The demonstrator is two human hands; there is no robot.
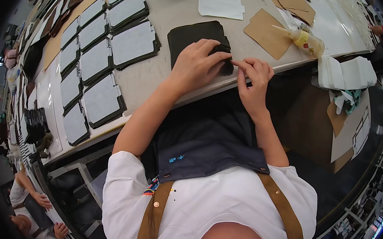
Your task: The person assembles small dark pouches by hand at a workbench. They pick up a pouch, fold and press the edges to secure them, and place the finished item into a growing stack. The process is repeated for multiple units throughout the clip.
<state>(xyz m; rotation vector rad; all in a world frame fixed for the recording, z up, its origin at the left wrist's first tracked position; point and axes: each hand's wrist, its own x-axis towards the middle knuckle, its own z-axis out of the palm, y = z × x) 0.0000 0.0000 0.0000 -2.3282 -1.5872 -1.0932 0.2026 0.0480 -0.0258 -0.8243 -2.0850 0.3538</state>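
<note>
A dark, nearly black flat panel (193,32), perhaps several stacked layers, lies near the table's front edge. My left hand (198,64) rests over its right part, fingers bent and gripping the panel's notched right edge. My right hand (255,82) is just to the right, over the table edge. Its thumb and forefinger come together in a pinch close to that same edge, and the other fingers are curled. What lies between those fingertips is too small to make out.
Left stand rows of dark panels topped with pale sheets (133,45). A brown card template (268,34), a nozzled glue bottle (308,42) and a white sheet (221,6) lie beyond my hands. White pads (347,73) hang at the right. Another person's hand (42,200) shows lower left.
</note>
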